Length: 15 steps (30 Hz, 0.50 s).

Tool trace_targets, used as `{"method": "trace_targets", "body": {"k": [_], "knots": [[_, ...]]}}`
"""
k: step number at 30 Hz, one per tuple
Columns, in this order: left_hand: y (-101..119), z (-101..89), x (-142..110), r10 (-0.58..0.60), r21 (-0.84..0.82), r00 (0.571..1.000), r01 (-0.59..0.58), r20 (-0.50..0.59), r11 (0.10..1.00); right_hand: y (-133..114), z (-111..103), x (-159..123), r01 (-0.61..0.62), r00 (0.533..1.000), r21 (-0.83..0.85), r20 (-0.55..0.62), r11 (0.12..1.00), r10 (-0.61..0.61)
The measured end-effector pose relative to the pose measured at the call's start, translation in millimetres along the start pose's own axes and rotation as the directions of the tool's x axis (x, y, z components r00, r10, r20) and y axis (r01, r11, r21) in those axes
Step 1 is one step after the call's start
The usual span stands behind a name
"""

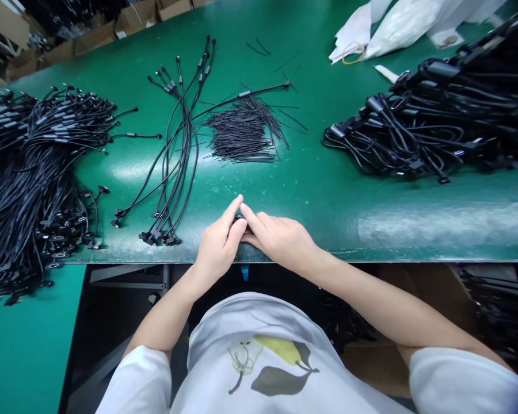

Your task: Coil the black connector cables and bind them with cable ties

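Note:
Near the table's front edge, my left hand (218, 244) and my right hand (280, 238) meet, fingers closed around a small dark piece of black cable (240, 218). Most of that cable is hidden by my fingers. Ahead of my hands lies a pile of short black twist ties (239, 132), with a few strays around it. Left of the ties, a loose handful of black cables (182, 155) with plugs at both ends is spread lengthwise, one of them slanting across behind the tie pile.
A big heap of straight black cables (34, 161) covers the table's left end. Bundled coiled cables (431, 121) are piled on the right. White plastic bags (401, 29) lie at the back right of the green table (311, 190). Cardboard boxes (136, 17) line the far edge.

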<state>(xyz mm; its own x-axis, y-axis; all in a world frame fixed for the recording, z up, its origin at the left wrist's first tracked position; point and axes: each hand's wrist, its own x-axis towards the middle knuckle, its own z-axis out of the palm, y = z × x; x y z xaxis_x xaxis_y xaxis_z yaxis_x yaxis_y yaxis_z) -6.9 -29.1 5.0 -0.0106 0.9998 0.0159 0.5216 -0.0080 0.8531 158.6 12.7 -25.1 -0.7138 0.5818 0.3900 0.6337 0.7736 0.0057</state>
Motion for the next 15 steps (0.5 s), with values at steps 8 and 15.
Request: {"method": "trace_targets", "body": {"k": [8,15], "knots": [[-2.9,9.1,2.7,0.019,0.164,0.999,-0.012,-0.045,0.986,-3.7,-5.0,-3.6,-0.023,0.996,0.020,0.089,1.000,0.021],[-26.7,0.5,-1.1,0.023,0.185,0.988,-0.051,0.152,0.981,42.8,-0.8,-6.6,-0.097,0.991,-0.055,0.087,0.994,0.102]]}}
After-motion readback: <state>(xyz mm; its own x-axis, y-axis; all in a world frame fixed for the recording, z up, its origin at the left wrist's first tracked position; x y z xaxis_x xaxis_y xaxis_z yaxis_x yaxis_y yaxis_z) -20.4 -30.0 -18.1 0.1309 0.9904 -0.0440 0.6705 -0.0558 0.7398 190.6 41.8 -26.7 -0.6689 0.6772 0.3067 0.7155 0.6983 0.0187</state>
